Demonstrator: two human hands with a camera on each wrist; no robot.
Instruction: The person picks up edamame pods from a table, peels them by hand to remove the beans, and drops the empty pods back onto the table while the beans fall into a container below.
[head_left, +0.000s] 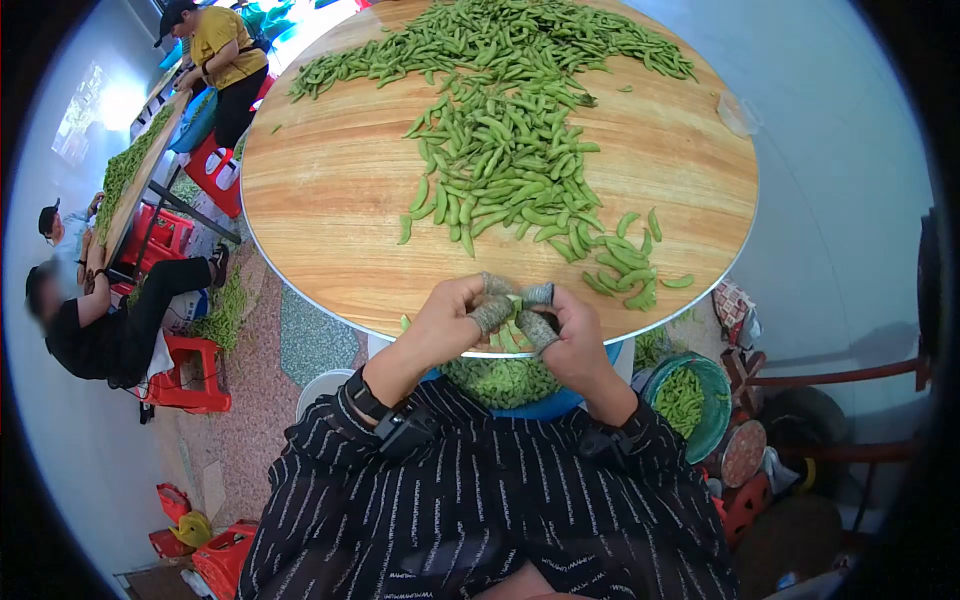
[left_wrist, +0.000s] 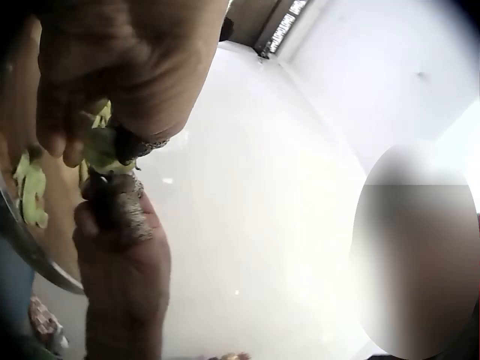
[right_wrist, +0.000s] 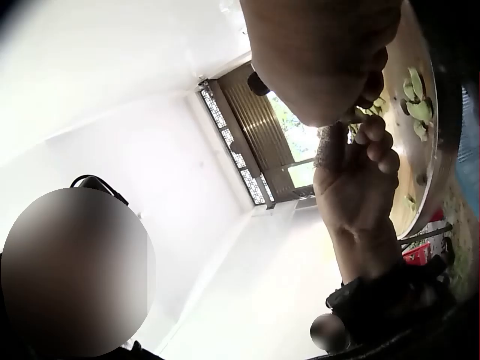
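At the near edge of the round wooden table (head_left: pixel 330 220), my left hand (head_left: pixel 440 325) and right hand (head_left: pixel 580 350) meet, with grey wrappings on thumbs and forefingers. Between their fingertips they pinch a green soybean pod (head_left: pixel 516 300), mostly covered by the fingers; the left wrist view shows green there too. Just below the hands a few pale pods (head_left: pixel 508 338) lie at the rim. Under the table edge, a blue basin (head_left: pixel 545 408) holds light green beans (head_left: pixel 500 380). A small group of soybean pods (head_left: pixel 625 265) lies right of my hands.
A large heap of soybean pods (head_left: pixel 510 150) stretches across the table to its far side. At right on the floor stands a green basket (head_left: pixel 714 400) of pods; a white bucket (head_left: pixel 325 385) is at left. People work at another table (head_left: pixel 140 175), near red stools (head_left: pixel 195 375).
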